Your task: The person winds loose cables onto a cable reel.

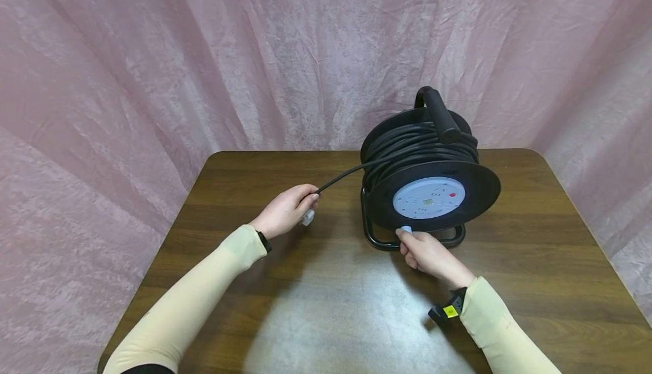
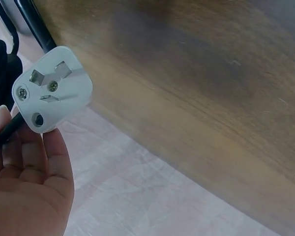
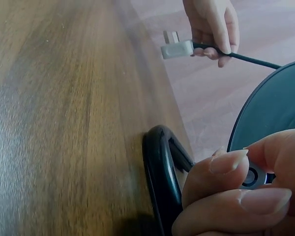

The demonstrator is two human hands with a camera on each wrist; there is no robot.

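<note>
A black cable reel (image 1: pixel 433 193) stands on the table, its drum wound with black cable (image 1: pixel 407 147) and its front disc bearing a pale socket panel (image 1: pixel 429 197). From the drum a stretch of cable runs left to my left hand (image 1: pixel 287 210), which pinches it between thumb and fingers. The white three-pin plug (image 2: pixel 54 91) on the cable's end hangs just past that hand, pins showing in the left wrist view. My right hand (image 1: pixel 428 255) grips a small light-coloured crank knob (image 1: pixel 406 229) at the disc's lower edge. Fingers hide most of the knob in the right wrist view.
The reel rests on a black tubular frame (image 1: pixel 382 244), with a black carrying handle (image 1: pixel 440 116) on top. Beneath is a brown wooden table (image 1: pixel 540 238) with rounded far corners. A pink curtain (image 1: pixel 316 57) hangs close behind the table and along its sides.
</note>
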